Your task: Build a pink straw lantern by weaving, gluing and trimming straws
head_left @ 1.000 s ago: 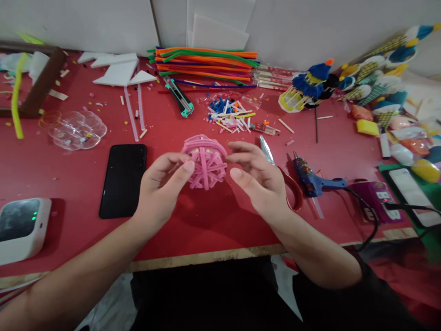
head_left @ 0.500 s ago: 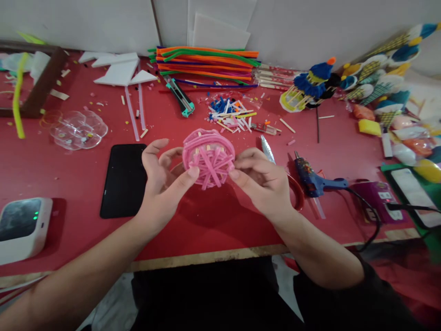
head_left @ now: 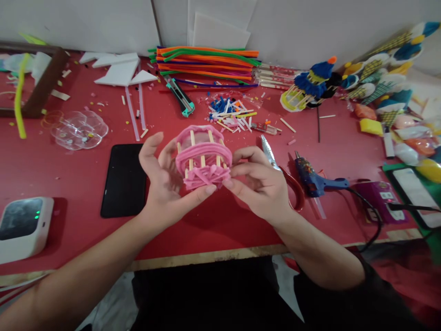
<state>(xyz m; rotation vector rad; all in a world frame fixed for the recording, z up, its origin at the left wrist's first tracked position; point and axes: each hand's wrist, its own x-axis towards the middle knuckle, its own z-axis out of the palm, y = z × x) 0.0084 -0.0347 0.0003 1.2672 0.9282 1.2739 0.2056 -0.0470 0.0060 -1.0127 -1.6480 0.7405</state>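
Note:
Between my hands, above the red table, is a small pink basket made of pipe cleaners wound around short wooden sticks. Two pink rings circle it, and pink strips criss-cross over its bottom, which faces me at a slant. My left hand supports it from the left, with the thumb under the lower edge and some fingers behind, partly hidden. My right hand pinches the lower right edge between thumb and fingers. Scissors with red handles lie just beyond my right hand. A black phone rests left of my left hand.
A blue glue gun with a black cord lies at the right. Behind are a utility knife, cut scraps, a pipe cleaner bundle and a blue-and-yellow stick figure. A clear flower-shaped tray sits at the left.
The pink basket has been tilted, so its side with sticks and both rings now shows and its bottom is seen more edge-on. My left thumb has slid right along the lower edge.

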